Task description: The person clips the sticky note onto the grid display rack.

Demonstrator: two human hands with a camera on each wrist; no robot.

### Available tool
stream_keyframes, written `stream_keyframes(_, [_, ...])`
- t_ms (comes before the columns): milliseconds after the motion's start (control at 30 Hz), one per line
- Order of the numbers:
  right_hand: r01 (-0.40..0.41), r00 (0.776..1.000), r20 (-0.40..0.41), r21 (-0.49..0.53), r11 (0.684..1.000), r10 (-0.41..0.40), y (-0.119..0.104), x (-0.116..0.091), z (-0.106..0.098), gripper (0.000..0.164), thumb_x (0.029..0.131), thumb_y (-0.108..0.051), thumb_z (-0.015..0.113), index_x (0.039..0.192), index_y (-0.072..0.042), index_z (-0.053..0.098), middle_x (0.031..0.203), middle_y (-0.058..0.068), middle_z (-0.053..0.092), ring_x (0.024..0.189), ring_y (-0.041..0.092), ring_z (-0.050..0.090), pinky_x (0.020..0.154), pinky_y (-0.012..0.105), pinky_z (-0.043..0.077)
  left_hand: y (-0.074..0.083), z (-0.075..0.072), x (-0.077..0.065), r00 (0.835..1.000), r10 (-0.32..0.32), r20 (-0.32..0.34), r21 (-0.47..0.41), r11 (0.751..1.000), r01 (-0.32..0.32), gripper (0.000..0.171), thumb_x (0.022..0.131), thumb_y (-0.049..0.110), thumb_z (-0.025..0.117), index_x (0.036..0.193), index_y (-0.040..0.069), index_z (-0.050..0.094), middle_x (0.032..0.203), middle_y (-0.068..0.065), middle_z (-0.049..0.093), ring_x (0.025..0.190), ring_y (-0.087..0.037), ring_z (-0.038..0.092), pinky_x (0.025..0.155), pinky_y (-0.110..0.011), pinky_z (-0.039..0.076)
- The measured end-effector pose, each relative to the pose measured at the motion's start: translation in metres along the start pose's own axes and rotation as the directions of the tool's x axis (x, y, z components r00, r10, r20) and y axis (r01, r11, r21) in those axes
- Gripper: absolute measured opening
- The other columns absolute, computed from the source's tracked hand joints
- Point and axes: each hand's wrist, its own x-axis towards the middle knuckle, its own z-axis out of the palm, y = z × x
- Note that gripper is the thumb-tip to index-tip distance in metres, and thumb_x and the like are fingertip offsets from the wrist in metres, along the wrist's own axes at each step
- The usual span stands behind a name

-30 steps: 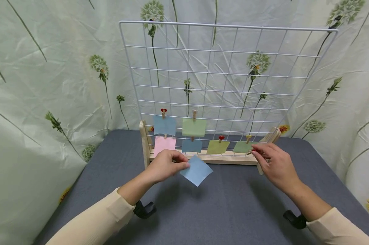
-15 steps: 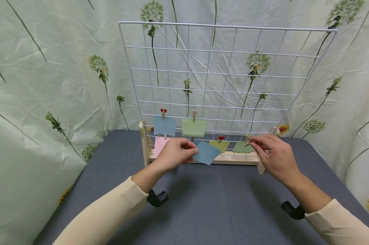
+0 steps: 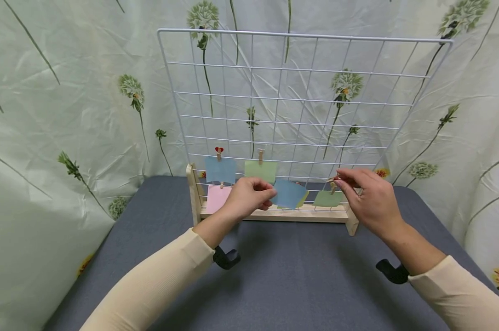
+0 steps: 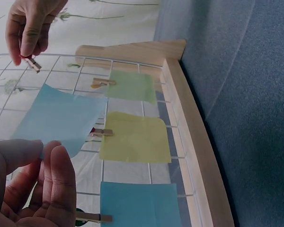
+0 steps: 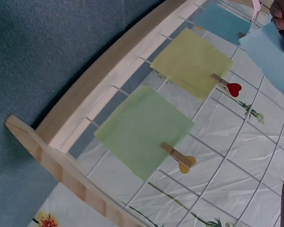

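Note:
My left hand (image 3: 247, 200) pinches a blue square of paper (image 3: 290, 194) by its left edge, just in front of the lower part of a white wire grid (image 3: 290, 96). A small wooden clothespin (image 4: 33, 64) with a bit of red on it is between the thumb and fingers of my right hand (image 3: 371, 195), to the right of the paper and apart from it. Clothespins fasten several papers to the grid: a yellow-green one (image 5: 194, 64), a green one (image 5: 144, 132), a blue one (image 4: 139, 203) and a light green one (image 3: 260, 170).
Farther left on the grid hang another blue paper (image 3: 220, 169) and a pink one (image 3: 217, 197). A wooden base (image 3: 299, 216) holds the grid upright on a grey-blue tabletop (image 3: 290, 266). Behind it hangs a flower-patterned cloth (image 3: 88, 128).
The left hand has carried the blue paper up and right, so it now covers part of the papers hung low. My right hand has risen slightly with the clothespin.

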Motion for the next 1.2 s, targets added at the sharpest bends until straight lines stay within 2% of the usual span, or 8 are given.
stream_keyframes(133, [0.01, 1.0, 0.014, -0.007, 1.0, -0.01, -0.001, 0.006, -0.001, 0.02, 0.086, -0.004, 0.079, 0.106, -0.004, 0.077, 0.093, 0.01, 0.074, 0.082, 0.021, 0.067, 0.07, 0.015, 0.041, 0.0, 0.004, 0.005, 1.0, -0.007, -0.011, -0.025, 1.0, 0.007, 0.018, 0.095, 0.021, 0.073, 0.107, 0.007, 0.074, 0.098, -0.011, 0.074, 0.074, -0.014, 0.072, 0.077, -0.037, 0.062])
stream_keyframes(300, [0.011, 1.0, 0.024, -0.015, 1.0, -0.011, -0.004, 0.014, -0.001, 0.017, 0.088, -0.005, 0.077, 0.105, -0.004, 0.078, 0.094, 0.01, 0.074, 0.08, 0.022, 0.066, 0.065, 0.036, 0.049, 0.002, 0.011, 0.01, 0.999, -0.012, -0.029, -0.081, 0.997, 0.01, 0.021, 0.095, 0.019, 0.073, 0.11, 0.004, 0.073, 0.102, -0.013, 0.074, 0.075, -0.016, 0.074, 0.078, -0.038, 0.062])
stream_keyframes(367, [0.007, 1.0, 0.03, -0.013, 1.0, -0.007, -0.006, 0.018, 0.0, 0.017, 0.09, -0.004, 0.076, 0.107, -0.002, 0.077, 0.095, 0.011, 0.073, 0.08, 0.023, 0.066, 0.065, 0.04, 0.051, 0.003, 0.014, 0.012, 0.999, -0.01, -0.036, -0.099, 0.995, 0.006, 0.022, 0.095, 0.019, 0.073, 0.11, 0.003, 0.072, 0.103, -0.014, 0.074, 0.078, -0.021, 0.076, 0.078, -0.037, 0.062])
stream_keyframes(567, [0.005, 0.997, 0.073, -0.004, 1.0, -0.004, -0.013, 0.03, 0.002, 0.017, 0.095, -0.003, 0.07, 0.11, -0.002, 0.076, 0.097, 0.012, 0.072, 0.078, 0.021, 0.06, 0.064, 0.037, 0.047, 0.008, 0.022, 0.017, 0.999, -0.01, -0.053, -0.144, 0.99, 0.002, 0.022, 0.095, 0.018, 0.073, 0.109, 0.002, 0.072, 0.104, -0.014, 0.075, 0.094, -0.037, 0.076, 0.075, -0.034, 0.062])
stream_keyframes(767, [0.02, 0.995, 0.095, 0.0, 1.0, -0.02, -0.015, 0.039, 0.006, 0.015, 0.096, -0.005, 0.069, 0.11, -0.002, 0.075, 0.099, 0.013, 0.072, 0.08, 0.024, 0.062, 0.066, 0.04, 0.049, 0.009, 0.03, 0.02, 0.996, -0.015, -0.083, -0.207, 0.978, -0.002, 0.019, 0.095, 0.016, 0.073, 0.108, 0.002, 0.073, 0.1, -0.014, 0.074, 0.092, -0.035, 0.077, 0.075, -0.034, 0.063])
stream_keyframes(900, [0.012, 0.996, 0.093, 0.009, 1.0, -0.013, -0.015, 0.043, 0.008, 0.015, 0.096, -0.007, 0.07, 0.109, -0.002, 0.075, 0.1, 0.013, 0.074, 0.083, 0.025, 0.065, 0.068, 0.041, 0.051, 0.009, 0.034, 0.022, 0.993, -0.007, -0.117, -0.21, 0.978, -0.018, 0.019, 0.095, 0.016, 0.073, 0.108, 0.003, 0.074, 0.096, -0.013, 0.075, 0.083, -0.028, 0.077, 0.076, -0.036, 0.063])
stream_keyframes(1133, [0.014, 0.998, 0.065, -0.001, 1.0, -0.014, -0.016, 0.051, 0.015, 0.014, 0.095, -0.009, 0.071, 0.106, -0.003, 0.078, 0.099, 0.013, 0.077, 0.086, 0.027, 0.07, 0.068, 0.042, 0.053, 0.014, 0.038, 0.025, 0.987, -0.006, -0.163, -0.217, 0.976, -0.03, 0.017, 0.095, 0.016, 0.073, 0.107, 0.003, 0.075, 0.095, -0.013, 0.075, 0.088, -0.035, 0.077, 0.079, -0.041, 0.062])
stream_keyframes(1200, [0.011, 0.998, 0.063, -0.003, 1.0, -0.011, -0.017, 0.053, 0.017, 0.013, 0.095, -0.009, 0.071, 0.104, -0.003, 0.078, 0.097, 0.013, 0.078, 0.087, 0.028, 0.071, 0.069, 0.043, 0.055, 0.015, 0.039, 0.026, 0.986, -0.006, -0.167, -0.214, 0.976, -0.031, 0.017, 0.095, 0.016, 0.073, 0.107, 0.004, 0.075, 0.095, -0.013, 0.075, 0.086, -0.033, 0.078, 0.079, -0.041, 0.062])
